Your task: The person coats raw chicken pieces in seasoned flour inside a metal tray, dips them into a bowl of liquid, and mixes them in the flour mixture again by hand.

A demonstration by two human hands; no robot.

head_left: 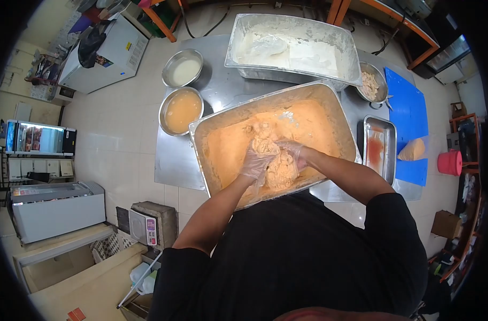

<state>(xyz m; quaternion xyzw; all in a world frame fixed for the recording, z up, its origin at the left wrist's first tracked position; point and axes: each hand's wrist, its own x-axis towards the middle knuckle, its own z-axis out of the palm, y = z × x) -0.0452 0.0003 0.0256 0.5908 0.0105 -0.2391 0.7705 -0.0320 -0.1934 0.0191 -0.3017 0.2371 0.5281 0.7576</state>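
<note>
Both of my hands wear clear plastic gloves and work inside a large metal pan (202,160) holding orange seasoned flour (230,136). My left hand (257,163) is closed around the side of lumpy flour-coated pieces (264,144). Curved over the same cluster from the other side is my right hand (292,150), its fingertips partly hidden among the pieces. A larger flour-coated heap (281,172) lies between my wrists, close to the near wall of the pan. What is under the coating cannot be made out.
Beyond stands a deep metal pan (294,74) of white flour. Two bowls are at left, one with whitish liquid (186,70), another with orange liquid (183,111). At right are a bowl of pale pieces (369,85), a red-stained tray (376,147), a blue board (407,117) and a bag (412,150).
</note>
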